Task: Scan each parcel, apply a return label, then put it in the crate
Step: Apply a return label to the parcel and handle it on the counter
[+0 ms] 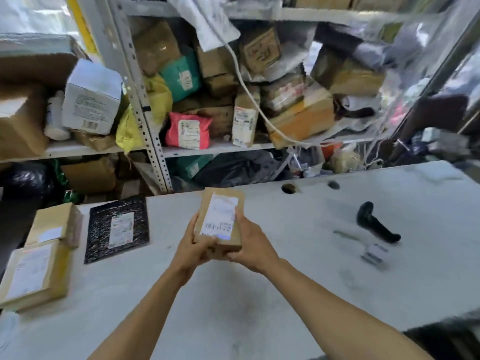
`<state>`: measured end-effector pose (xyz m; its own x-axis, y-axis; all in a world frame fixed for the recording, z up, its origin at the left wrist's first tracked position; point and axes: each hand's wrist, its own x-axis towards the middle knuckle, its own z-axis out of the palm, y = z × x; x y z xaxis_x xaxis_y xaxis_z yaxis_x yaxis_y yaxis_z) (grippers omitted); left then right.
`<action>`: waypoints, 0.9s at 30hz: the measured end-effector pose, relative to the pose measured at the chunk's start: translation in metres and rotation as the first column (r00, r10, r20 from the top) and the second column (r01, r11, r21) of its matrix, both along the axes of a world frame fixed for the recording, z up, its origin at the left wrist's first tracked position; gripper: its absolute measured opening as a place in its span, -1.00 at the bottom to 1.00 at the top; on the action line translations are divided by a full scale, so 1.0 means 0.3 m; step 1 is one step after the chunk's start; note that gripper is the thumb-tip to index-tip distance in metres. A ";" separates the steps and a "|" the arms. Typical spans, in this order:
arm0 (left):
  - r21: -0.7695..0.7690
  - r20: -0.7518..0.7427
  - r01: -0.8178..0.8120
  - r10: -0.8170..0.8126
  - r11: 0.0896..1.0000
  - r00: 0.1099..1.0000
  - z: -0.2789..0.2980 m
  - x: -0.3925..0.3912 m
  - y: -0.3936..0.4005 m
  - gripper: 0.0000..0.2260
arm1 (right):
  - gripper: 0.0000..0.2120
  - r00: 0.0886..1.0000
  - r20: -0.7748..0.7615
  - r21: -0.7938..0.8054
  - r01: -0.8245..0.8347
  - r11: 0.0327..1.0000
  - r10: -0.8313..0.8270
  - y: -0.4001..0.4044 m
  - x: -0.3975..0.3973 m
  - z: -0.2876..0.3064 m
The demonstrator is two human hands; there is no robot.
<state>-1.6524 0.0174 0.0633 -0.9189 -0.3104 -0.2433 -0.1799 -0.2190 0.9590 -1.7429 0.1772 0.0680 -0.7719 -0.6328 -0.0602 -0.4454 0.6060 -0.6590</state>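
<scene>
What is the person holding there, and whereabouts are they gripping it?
A small cardboard parcel, label up. Both hands grip its near end: left hand at the left corner, right hand along the right edge.

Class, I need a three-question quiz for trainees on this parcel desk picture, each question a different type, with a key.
1. True or false: the scanner is in one of the hands.
2. What holds the small brown parcel? A) left hand only B) right hand only C) both hands
3. Fill in: the black mailer lies flat on the ____.

Key: 1 false, it lies on the table to the right; 2 C; 3 table.
</scene>
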 end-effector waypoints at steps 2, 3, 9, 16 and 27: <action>0.059 0.033 -0.067 0.065 0.996 0.997 0.003 -0.048 0.095 -0.45 | 0.17 1.000 -0.024 0.028 -0.015 1.000 0.016 0.104 -0.041 0.025; 0.054 0.049 -0.095 0.093 0.994 0.994 0.008 -0.075 0.138 -0.51 | 0.17 0.999 -0.039 0.051 -0.025 0.998 0.027 0.154 -0.061 0.037; -0.037 0.118 -0.027 0.031 0.999 0.993 0.043 -0.301 0.247 -0.56 | 0.16 0.990 -0.141 0.163 0.018 0.987 0.006 0.382 -0.236 0.084; -0.181 0.140 0.226 -0.203 0.957 0.969 0.133 -0.603 0.389 -0.72 | 0.22 0.985 -0.170 0.347 0.049 0.937 0.011 0.610 -0.436 0.108; -0.185 0.128 0.310 -0.290 0.932 0.948 0.181 -0.806 0.722 -0.62 | 0.23 0.985 -0.173 0.408 0.059 0.911 0.013 0.944 -0.648 0.094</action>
<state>-1.8942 0.2340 0.1177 -0.9520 -0.0752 -0.2967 -0.3010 0.0546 0.9521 -1.9373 0.4604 0.0962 -0.8076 -0.5619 -0.1791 -0.5100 0.8179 -0.2663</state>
